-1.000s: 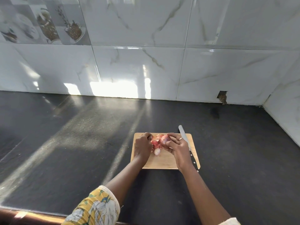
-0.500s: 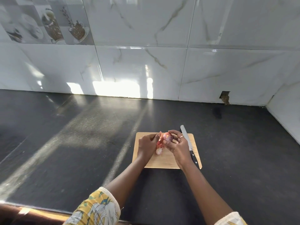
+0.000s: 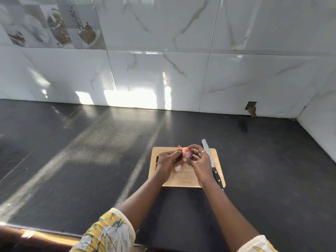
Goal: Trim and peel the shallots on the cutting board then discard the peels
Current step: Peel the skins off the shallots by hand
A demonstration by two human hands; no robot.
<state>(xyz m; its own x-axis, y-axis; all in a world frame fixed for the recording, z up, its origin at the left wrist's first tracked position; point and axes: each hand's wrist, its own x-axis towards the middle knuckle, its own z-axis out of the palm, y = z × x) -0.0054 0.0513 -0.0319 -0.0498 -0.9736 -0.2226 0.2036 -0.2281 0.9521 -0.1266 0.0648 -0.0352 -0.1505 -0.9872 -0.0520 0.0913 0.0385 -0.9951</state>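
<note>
We see both hands raised just above the wooden cutting board (image 3: pixel 183 180), meeting over its far half. The right hand (image 3: pixel 200 163) holds a reddish-purple shallot (image 3: pixel 187 153) between thumb and curled fingers, and there is a ring (image 3: pixel 203 151) on one finger. The left hand (image 3: pixel 166 160) has its fingers bent and pinches at the shallot's left side. We cannot tell whether it grips the bulb itself or only loose skin. A flap of reddish peel (image 3: pixel 179 146) sticks up behind the shallot at the far edge of the grip. Below the hands a small pale piece (image 3: pixel 177 168) lies on the board, partly hidden by the left hand; it is too small for us to tell whether it is a peeled bulb or a trimmed end. A knife (image 3: pixel 211 163) lies along the board's right edge just beside the right hand, its blade pointing away and its black riveted handle nearer us, reaching the board's near corner. The board sits on a dark countertop (image 3: pixel 91 160) streaked with sunlight, and marbled white wall tiles (image 3: pixel 163 79) stand behind it. A yellow floral sleeve (image 3: pixel 109 233) covers the left upper arm.
</note>
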